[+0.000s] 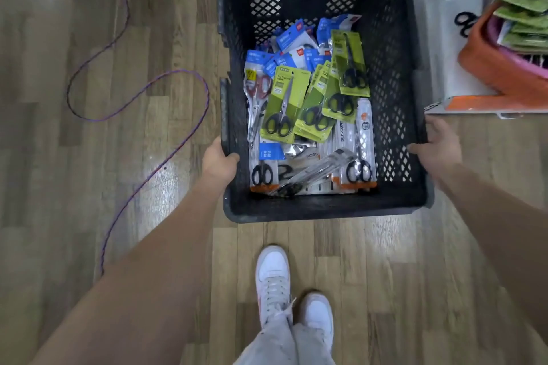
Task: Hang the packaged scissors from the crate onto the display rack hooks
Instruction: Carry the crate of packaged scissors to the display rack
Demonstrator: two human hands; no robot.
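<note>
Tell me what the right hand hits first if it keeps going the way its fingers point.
Probably the black crate: the right hand reaches toward its right rim, fingers at or just short of the edge. Contact is unclear; depth is hard to judge.

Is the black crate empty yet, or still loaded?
Still loaded: the black crate holds a pile of packaged scissors covering its floor, well below the rim.

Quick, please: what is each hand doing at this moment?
Left hand: grips the crate rim.
Right hand: on the crate's right rim; grip cannot be told.
</note>
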